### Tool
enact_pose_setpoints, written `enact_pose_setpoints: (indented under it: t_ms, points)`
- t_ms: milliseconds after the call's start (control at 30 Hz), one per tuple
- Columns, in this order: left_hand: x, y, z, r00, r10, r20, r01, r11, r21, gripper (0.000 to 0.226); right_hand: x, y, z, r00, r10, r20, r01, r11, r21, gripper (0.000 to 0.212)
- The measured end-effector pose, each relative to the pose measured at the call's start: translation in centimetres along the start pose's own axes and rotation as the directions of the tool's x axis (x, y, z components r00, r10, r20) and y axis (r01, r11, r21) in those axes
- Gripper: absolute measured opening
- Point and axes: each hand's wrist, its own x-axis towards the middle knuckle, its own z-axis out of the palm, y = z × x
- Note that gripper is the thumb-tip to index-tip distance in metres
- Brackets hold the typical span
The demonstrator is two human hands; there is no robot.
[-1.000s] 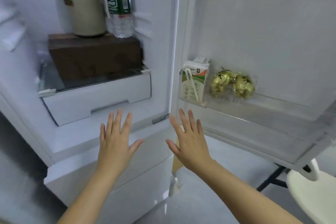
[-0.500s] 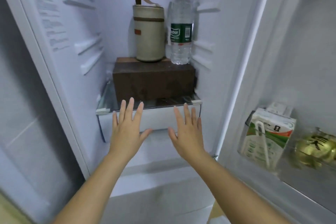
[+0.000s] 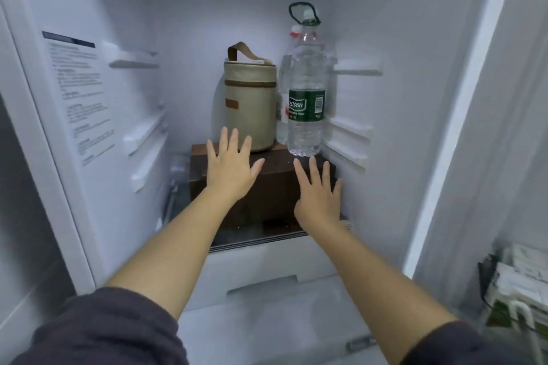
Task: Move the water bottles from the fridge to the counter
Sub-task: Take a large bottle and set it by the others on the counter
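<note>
1. Two water bottles, both upright inside the open fridge (image 3: 118,24): front bottle (image 3: 305,92) clear with a green label and green cap loop, rear bottle (image 3: 282,77) with a red cap, mostly hidden behind the first and seemingly touching it
2. One beige round bag (image 3: 249,104) with a brown strap, just left of the bottles, nearly touching them
3. One dark brown box (image 3: 275,184) under all three; the front bottle stands near the box's front right corner, close to the edge
4. Two hands, both in front of the box and holding nothing: left hand (image 3: 229,169) flat with fingers spread, below the bag; right hand (image 3: 318,195) flat with fingers straight, fingertips just under the front bottle's base, not gripping it
5. One white drawer (image 3: 267,264) below the shelf that carries the box
6. One carton (image 3: 516,284) in the door rack at far right, blurred
7. Room: gap between the box and the left wall; the front bottle sits close to the right wall rails; plenty of free height above the bag, less above the bottle caps; the front of the fridge is open toward the person
</note>
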Motion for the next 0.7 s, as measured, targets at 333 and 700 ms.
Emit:
enact_pose_setpoints:
  t_ms: [333,700]
  points:
    - [2.1,-0.7,2.0,0.982,-0.007,0.187,0.018,0.998,-0.061,0.064,1.6,0.9,0.5,0.998,-0.037,-0.051,0.032,0.995,-0.097,0.083]
    - [2.4,-0.8,2.0,0.971,-0.014,0.239,0.031,0.997,-0.068,0.064,10.9,-0.3,-6.9,0.915,0.16,-0.371,0.053,0.862,0.505,0.072]
